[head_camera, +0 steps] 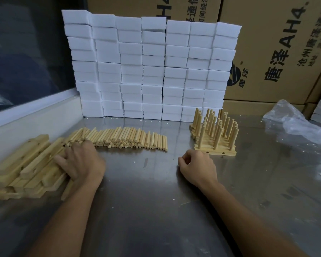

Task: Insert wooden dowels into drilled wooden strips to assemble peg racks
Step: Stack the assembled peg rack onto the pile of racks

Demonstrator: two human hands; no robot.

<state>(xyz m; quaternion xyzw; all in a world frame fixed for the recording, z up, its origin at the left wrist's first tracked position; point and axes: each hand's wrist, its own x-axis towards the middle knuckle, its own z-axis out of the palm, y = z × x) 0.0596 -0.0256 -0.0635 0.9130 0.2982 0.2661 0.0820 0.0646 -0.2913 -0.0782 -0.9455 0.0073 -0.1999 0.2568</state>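
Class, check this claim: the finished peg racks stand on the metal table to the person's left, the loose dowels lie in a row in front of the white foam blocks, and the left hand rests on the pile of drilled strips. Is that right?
Not quite. The head view shows the finished peg racks on the person's right, near the right hand. The rest holds: loose dowels lie before the white foam blocks, and the left hand rests on the drilled strips.

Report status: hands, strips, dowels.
Left hand on pale drilled wooden strips; right hand loosely curled, empty. Light round wooden dowels untouched. Nothing blocking.
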